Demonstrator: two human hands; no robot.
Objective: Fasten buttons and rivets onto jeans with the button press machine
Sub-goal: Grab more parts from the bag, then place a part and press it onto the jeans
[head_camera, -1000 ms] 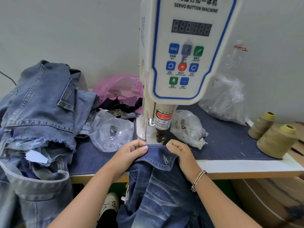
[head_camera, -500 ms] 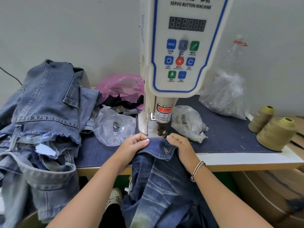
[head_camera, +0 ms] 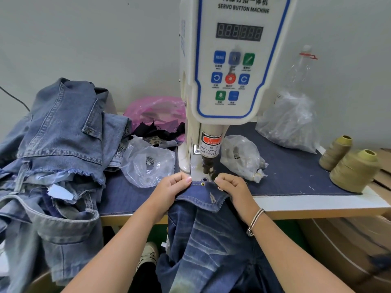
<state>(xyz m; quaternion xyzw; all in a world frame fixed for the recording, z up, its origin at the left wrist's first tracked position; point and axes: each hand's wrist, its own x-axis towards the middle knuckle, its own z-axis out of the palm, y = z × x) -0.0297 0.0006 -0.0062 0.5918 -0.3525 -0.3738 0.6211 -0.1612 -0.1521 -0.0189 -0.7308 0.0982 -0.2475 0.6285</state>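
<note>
Head camera looks down over a bench (head_camera: pixel 330 203) covered with dark blue cloth, with the white servo button machine (head_camera: pixel 230 81) standing at its middle. Both hands pinch the waistband of a pair of dark washed jeans (head_camera: pixel 209 240), which hangs off the front edge of the bench and lies with its top edge just in front of the machine's punch (head_camera: pixel 208 166). The left hand (head_camera: pixel 172 190) has its grip closed on the waistband's left part, thumb pressed on top of the denim; the right hand (head_camera: pixel 231 187) is closed on the right part, fingers curled over the edge, a bracelet (head_camera: pixel 255 222) on its wrist. Between the two hands a small brass rivet (head_camera: pixel 202 183) sits in the waistband near its top edge. A pile of lighter jeans (head_camera: pixel 59 144) fills the bench's left side. Clear plastic bags (head_camera: pixel 148 163) lie on either side of the machine, a pink one (head_camera: pixel 156 112) behind. Two spools of olive thread (head_camera: pixel 353 170) stand at the right end.
</note>
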